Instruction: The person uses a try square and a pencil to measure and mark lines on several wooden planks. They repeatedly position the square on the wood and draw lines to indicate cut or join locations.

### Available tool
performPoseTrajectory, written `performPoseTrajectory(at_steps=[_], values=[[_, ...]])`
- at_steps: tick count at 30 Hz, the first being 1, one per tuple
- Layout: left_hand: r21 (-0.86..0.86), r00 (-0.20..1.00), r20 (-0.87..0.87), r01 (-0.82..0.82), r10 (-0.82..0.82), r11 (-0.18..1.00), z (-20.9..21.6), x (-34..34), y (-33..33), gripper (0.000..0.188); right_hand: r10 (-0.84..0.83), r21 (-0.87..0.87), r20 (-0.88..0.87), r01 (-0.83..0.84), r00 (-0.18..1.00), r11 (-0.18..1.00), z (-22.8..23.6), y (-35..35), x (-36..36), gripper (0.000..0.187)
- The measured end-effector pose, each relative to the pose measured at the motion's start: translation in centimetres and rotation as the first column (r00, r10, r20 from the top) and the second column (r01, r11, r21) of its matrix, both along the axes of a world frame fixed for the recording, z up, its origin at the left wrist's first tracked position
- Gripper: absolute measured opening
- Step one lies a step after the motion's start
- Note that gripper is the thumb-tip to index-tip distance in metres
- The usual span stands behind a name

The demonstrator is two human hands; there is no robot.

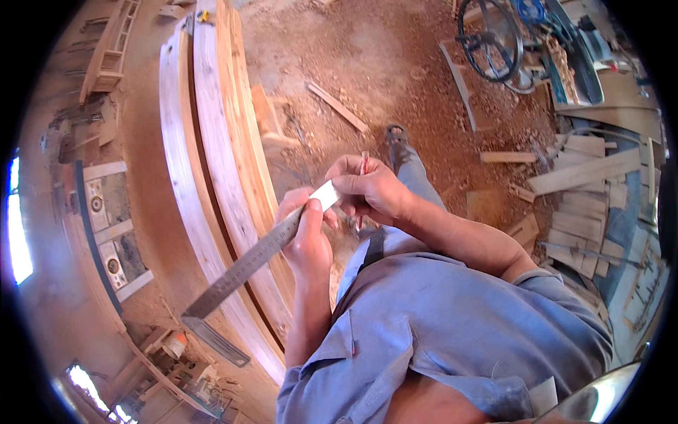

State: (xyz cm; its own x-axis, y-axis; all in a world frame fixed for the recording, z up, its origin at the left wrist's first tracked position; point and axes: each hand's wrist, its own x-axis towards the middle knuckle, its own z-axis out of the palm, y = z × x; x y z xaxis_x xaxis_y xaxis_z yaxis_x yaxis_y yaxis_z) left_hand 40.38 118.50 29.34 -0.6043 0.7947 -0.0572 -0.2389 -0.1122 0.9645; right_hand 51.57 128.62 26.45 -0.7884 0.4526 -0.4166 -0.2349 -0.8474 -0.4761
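Observation:
My left hand (308,237) is closed around the ruled metal blade of a try square (247,265). The blade slants down to the left and ends in a darker stock (217,343), which hangs over the planks. At its upper end, a bright white patch (325,195) lies between my hands; glare or a separate white piece, I cannot tell which. My right hand (371,187) pinches that end with thumb and fingers. A red pencil (364,164) is also tucked between the fingers of my right hand, its lower part showing beneath them.
Long timber planks (226,141) lie side by side at my left. Wood shavings and an offcut (337,106) are on the brown floor ahead. A machine with a black handwheel (491,39) stands at the far right, above stacked boards (583,212). A wooden frame (113,230) lies at far left.

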Motion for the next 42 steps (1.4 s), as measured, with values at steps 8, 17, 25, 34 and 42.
performPoseTrajectory(at_steps=[8,17,25,34,42], values=[[0.029,0.969,0.095,-0.232,0.229,0.972,3.3,0.1,18.2,0.021,0.180,0.066,0.022,-0.181,0.983,0.981,4.3,20.3,-2.0,0.005],[0.084,0.956,0.117,-0.280,0.269,0.956,4.0,-4.1,31.9,0.026,0.191,-0.048,-0.012,-0.191,0.982,0.980,5.2,33.5,-6.8,0.010],[-0.039,0.877,0.351,-0.335,0.327,0.941,0.0,-12.8,43.3,0.020,0.335,0.015,0.195,-0.344,0.922,0.939,0.9,47.1,-15.5,0.009],[-0.167,0.890,0.220,-0.369,0.400,0.914,0.1,-26.8,59.9,0.018,0.389,-0.061,0.283,-0.389,0.877,0.919,-1.3,64.0,-27.3,0.009],[-0.205,0.791,0.149,-0.562,0.593,0.801,-2.3,-40.3,71.1,0.019,0.612,-0.088,0.309,-0.619,0.728,0.780,-3.7,77.2,-36.2,0.012]])
